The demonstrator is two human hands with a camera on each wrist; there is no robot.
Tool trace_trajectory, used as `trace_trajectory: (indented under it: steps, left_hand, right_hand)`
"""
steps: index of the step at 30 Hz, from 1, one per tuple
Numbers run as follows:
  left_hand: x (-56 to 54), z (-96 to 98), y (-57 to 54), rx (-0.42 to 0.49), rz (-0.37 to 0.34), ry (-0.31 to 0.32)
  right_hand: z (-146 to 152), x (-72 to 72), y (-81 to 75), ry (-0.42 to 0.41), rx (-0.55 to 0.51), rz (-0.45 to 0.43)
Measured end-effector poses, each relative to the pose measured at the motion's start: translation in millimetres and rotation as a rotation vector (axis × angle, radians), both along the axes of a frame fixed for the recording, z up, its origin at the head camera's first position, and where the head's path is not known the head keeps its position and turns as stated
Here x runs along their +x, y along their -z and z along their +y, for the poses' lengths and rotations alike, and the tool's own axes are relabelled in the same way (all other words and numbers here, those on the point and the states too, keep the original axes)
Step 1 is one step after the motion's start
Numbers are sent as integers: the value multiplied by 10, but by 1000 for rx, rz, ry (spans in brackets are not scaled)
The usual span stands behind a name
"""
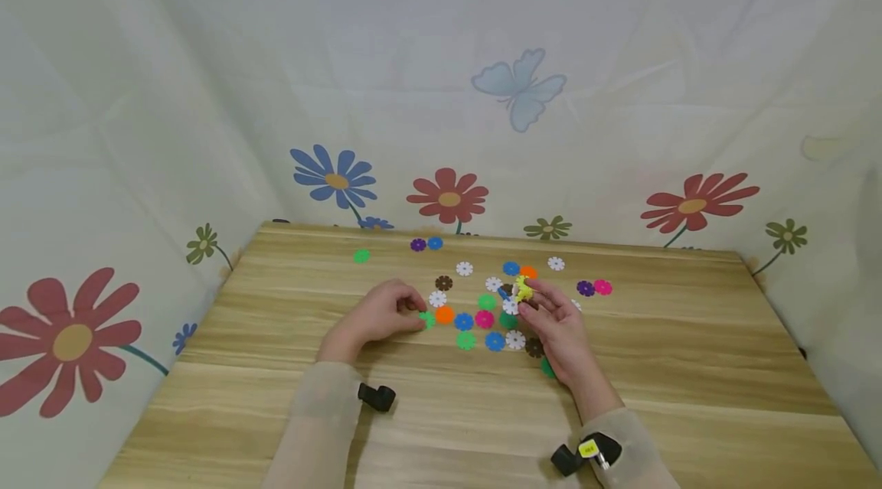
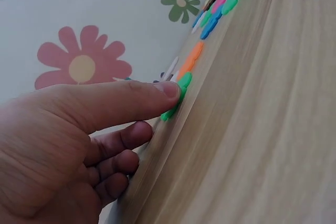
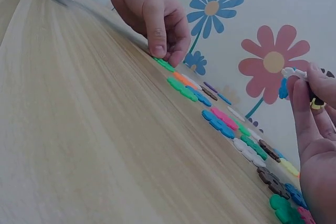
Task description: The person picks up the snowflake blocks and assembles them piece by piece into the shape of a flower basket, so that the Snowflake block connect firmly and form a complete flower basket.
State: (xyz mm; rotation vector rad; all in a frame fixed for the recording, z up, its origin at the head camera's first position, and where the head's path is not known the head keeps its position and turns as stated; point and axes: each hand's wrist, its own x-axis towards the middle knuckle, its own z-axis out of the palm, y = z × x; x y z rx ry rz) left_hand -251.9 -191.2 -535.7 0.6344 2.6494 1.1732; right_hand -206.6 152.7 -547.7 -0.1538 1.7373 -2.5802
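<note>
My left hand (image 1: 382, 313) is low over the table, left of the scattered discs. Its thumb and fingertips pinch the edge of a light green interlocking disc (image 2: 179, 97), which lies at the tabletop beside an orange disc (image 1: 444, 314). Raised above the discs on the right, my right hand (image 1: 561, 324) holds a small cluster of joined interlocking discs (image 1: 523, 289) between thumb and fingers. White, blue, yellow and dark brown pieces show in this cluster; part of it is hidden behind the fingers in the right wrist view.
Several notched discs, among them a pink disc (image 1: 485, 319), a brown disc (image 1: 444, 283) and a purple disc (image 1: 586, 288), lie flat on the wooden table (image 1: 468, 428). Behind the table hangs a white curtain (image 1: 413, 91) printed with flowers and a butterfly.
</note>
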Motion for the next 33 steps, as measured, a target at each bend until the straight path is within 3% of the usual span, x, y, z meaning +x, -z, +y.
trace_trajectory:
  steps: [10, 19, 27, 33]
  left_hand:
    - [7, 128, -28, 25, -48, -53]
    - [37, 371, -71, 237, 14, -134]
    - [146, 653, -168, 401, 43, -106]
    - [183, 790, -161, 460, 70, -86]
  right_hand:
    - [0, 4, -11, -30, 53, 1]
    - [25, 8, 22, -39, 135, 65]
    - [12, 14, 27, -42, 167, 67]
    - [15, 4, 43, -49, 188, 102]
